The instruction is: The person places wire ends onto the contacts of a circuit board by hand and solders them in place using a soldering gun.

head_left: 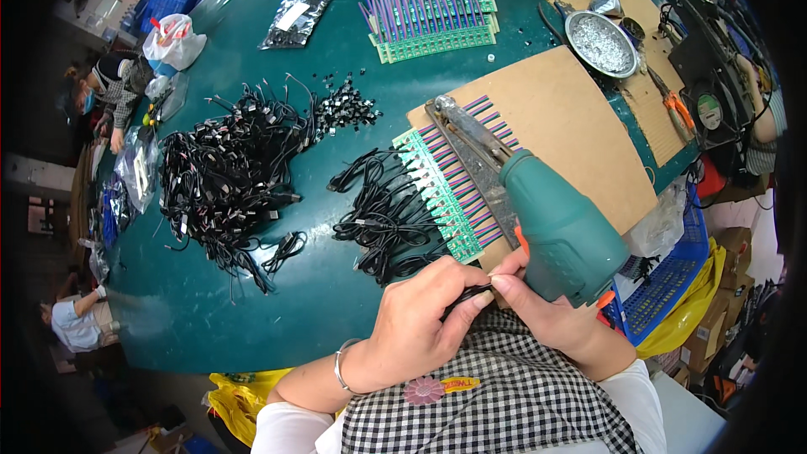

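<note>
Near the table's front edge, my left hand is closed with thumb and fingers on a thin black cable. My right hand pinches the same cable's end between thumb and forefinger, so the tip is hidden. Just above them lies a strip of green circuit boards. Black cables run off its left side, and purple and black wires stick out on its right. A green-bodied tool like a heat gun, with a long metal nose, stands over the wires, close above my right hand.
Left lies a big heap of black cables, with small black parts beside it. Farther back are more wired boards and a bagged pack. Cardboard, a metal bowl and orange-handled pliers lie right. Other people sit around.
</note>
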The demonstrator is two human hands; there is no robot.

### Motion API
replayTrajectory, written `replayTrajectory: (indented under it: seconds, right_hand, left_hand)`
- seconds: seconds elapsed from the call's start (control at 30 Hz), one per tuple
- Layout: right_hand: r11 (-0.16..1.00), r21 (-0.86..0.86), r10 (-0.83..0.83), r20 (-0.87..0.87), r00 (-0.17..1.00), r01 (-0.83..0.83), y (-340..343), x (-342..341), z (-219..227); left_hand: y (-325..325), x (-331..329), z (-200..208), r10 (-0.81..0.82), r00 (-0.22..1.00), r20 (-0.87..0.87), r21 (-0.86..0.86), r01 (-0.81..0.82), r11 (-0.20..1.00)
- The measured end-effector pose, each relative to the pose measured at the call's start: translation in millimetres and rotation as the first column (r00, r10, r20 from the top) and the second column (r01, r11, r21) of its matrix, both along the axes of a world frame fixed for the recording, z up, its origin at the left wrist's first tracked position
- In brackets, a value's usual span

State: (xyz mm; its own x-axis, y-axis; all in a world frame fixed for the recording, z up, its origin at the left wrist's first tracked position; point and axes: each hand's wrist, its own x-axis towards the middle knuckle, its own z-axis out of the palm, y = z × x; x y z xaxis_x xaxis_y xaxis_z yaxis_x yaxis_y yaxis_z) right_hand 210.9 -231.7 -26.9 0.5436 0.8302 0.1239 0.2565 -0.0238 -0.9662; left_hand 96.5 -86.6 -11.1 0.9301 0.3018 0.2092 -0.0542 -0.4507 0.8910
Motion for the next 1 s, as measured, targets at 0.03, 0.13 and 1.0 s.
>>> replayTrajectory:
  seconds: [0.03,0.13,1.0]
  right_hand:
    - [0.999,0.031,-0.033,-0.046,0.998,0.034,0.5,-1.0,3.2]
    - [0.995,0.064,-0.073,-0.094,0.993,0.079,0.0,-2.5,2.1]
    - [0.997,-0.067,-0.039,0.13,0.991,0.048,-34.1,1.8,-13.8]
  left_hand:
    - [-0.7,-0.9,-0.8,0.003,1.0,-0.003,-0.001,-0.003,1.0]
    - [-3.2,-2.8,-0.8,0.105,0.992,-0.063,-0.142,-0.113,0.983]
    - [21.4,11.1,-4.9,0.109,0.951,-0.29,-0.049,-0.129,0.99]
